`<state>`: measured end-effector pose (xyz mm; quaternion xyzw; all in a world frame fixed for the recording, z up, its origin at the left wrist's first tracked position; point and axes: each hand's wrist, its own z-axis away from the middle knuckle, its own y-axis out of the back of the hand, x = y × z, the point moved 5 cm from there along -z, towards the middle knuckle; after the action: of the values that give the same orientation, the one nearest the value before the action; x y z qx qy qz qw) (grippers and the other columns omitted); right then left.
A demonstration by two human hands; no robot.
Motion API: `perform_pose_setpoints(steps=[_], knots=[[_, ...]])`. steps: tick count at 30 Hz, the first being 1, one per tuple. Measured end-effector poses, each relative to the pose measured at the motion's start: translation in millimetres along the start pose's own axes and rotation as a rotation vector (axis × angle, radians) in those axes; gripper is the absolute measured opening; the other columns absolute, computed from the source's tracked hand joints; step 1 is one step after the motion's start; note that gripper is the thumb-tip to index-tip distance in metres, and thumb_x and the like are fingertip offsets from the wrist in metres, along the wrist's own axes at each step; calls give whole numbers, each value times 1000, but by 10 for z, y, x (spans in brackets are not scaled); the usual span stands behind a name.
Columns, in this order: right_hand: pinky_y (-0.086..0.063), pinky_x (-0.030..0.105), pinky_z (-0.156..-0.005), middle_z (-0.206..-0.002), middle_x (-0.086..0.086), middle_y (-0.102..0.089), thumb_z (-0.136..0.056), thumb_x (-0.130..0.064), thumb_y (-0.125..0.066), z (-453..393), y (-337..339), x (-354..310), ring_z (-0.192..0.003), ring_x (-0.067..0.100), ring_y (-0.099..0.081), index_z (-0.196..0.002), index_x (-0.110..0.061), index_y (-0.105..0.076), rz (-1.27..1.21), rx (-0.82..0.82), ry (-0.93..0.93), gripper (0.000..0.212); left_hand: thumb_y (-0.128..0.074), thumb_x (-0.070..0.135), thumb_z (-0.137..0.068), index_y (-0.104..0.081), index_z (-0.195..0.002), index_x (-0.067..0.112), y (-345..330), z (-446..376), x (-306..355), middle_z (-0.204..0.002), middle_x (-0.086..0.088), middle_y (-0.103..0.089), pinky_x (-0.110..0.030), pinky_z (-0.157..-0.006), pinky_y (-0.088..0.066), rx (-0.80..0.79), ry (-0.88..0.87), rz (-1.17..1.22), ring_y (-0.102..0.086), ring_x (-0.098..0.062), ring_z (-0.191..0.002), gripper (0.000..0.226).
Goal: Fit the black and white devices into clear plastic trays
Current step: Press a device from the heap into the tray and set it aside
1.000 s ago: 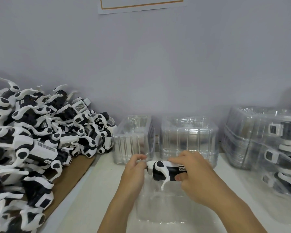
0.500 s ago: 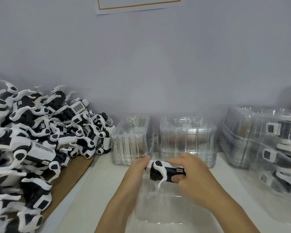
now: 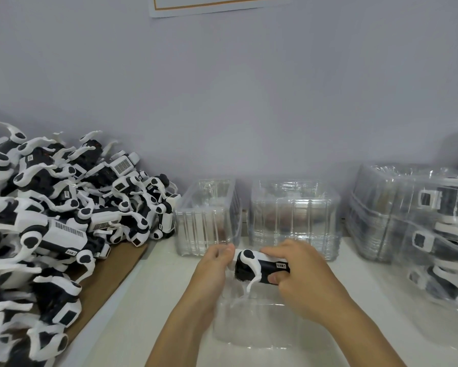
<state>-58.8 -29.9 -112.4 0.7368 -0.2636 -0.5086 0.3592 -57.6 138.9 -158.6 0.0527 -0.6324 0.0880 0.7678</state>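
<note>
Both hands gripped one black and white device (image 3: pixel 259 267) over a clear plastic tray (image 3: pixel 251 324), left hand (image 3: pixel 212 271) curled round its left end, right hand (image 3: pixel 299 276) pinching its right end between thumb and fingers, loose devices (image 3: pixel 63 207) heaped at left, empty trays (image 3: pixel 294 218) stacked behind, packed trays (image 3: pixel 418 223) at right

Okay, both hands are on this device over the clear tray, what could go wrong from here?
1. The device has a thin white leg hanging down; it may catch on the tray rim and bend when pressed in.
2. The tray looks flimsy and neither the left hand nor the right hand steadies it, so it may slide.
</note>
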Motion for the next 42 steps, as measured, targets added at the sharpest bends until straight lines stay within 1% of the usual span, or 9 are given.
perform_pose_setpoints(steps=[5,9,14,18,25,30,34,38,42], knots=[[-53,37,-75,-83,-12,-56,-79,-9,-67,1,8,0,-84,10,-52,-102,-44,-69,-17,4,-1,43,-50,34,-104,-64,-105,19,6,1,3,-113,-9,-70,-40,-86,-53,-9,7,-27,-65,-29,-110,21],[-56,38,-72,-78,-11,-60,-77,-7,-68,-1,25,-1,-80,11,-57,-102,-48,-68,-51,14,-12,48,-51,34,-104,-63,-105,17,11,-4,11,-116,-11,-68,-47,-98,-49,-14,3,-60,-62,-32,-115,21],[-55,40,-70,-75,-9,-59,-76,-7,-66,13,21,-1,-76,14,-57,-98,-42,-71,-38,11,-17,42,-50,33,-104,-62,-108,18,1,2,16,-119,-13,-67,-50,-99,-48,-37,-3,-58,-62,-33,-116,20],[-55,36,-67,-74,-7,-59,-76,-7,-66,14,25,-10,-75,15,-57,-99,-43,-72,-19,16,-25,43,-49,33,-104,-62,-109,17,-6,13,37,-119,-15,-67,-41,-86,-50,-44,-13,-60,-63,-28,-104,20],[-58,41,-71,-77,-8,-62,-75,-8,-67,21,28,-4,-76,16,-60,-103,-43,-70,-43,15,-48,45,-50,29,-104,-62,-112,21,-14,33,62,-124,-10,-65,-33,-74,-51,-51,8,-25,-62,-29,-112,16],[-58,38,-73,-83,-11,-65,-76,-9,-69,17,25,8,-79,14,-61,-104,-46,-71,-54,10,-56,47,-55,26,-101,-67,-113,27,-11,38,54,-126,-3,-66,-46,-97,-53,-49,51,55,-61,-25,-119,17],[-57,37,-72,-80,-10,-62,-77,-8,-68,14,30,11,-78,13,-60,-103,-45,-72,-57,16,-58,46,-58,31,-98,-67,-112,24,-32,60,62,-121,-7,-68,-43,-91,-55,-68,78,73,-64,-27,-114,18],[-57,37,-72,-80,-10,-62,-77,-9,-68,18,31,5,-78,14,-59,-104,-46,-72,-56,14,-54,46,-55,28,-102,-64,-117,26,-21,59,93,-132,-1,-62,-51,-106,-46,-41,41,13,-58,-25,-124,18],[-57,37,-71,-80,-12,-61,-78,-9,-69,21,31,-1,-77,13,-59,-104,-46,-72,-43,10,-51,45,-52,26,-104,-61,-121,25,-38,63,104,-141,-1,-56,-49,-112,-40,-50,20,-2,-51,-25,-132,19]])
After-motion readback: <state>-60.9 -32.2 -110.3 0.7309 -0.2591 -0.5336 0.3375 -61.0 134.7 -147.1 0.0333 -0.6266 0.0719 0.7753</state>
